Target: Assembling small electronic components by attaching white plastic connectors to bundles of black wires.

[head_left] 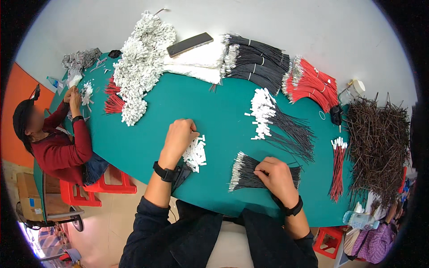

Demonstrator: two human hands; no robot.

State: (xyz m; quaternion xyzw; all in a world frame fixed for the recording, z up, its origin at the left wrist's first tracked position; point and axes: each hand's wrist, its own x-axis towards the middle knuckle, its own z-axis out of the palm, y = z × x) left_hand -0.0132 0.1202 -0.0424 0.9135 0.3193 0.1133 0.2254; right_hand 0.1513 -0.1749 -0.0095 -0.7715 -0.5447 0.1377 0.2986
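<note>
My left hand (179,136) is over the upper edge of a small pile of white plastic connector housings (195,155). Its fingers are curled and pressed together; whatever lies between the tips is too small to make out. To the right, my right hand (278,177) rests on a bunch of short black wires (250,173) with pale metal terminals at their left ends. Thumb and forefinger pinch at the black wires. Above that bunch lies a fan of black wires (290,127) whose left ends carry white housings (262,111).
Along the green table's (214,105) back lie a white heap of connectors (143,58), white bags with a phone (190,43), black wire bundles (257,58) and red ones (313,85). Right are red wires (338,169) and a brown wire heap (377,147). A co-worker (62,143) sits left.
</note>
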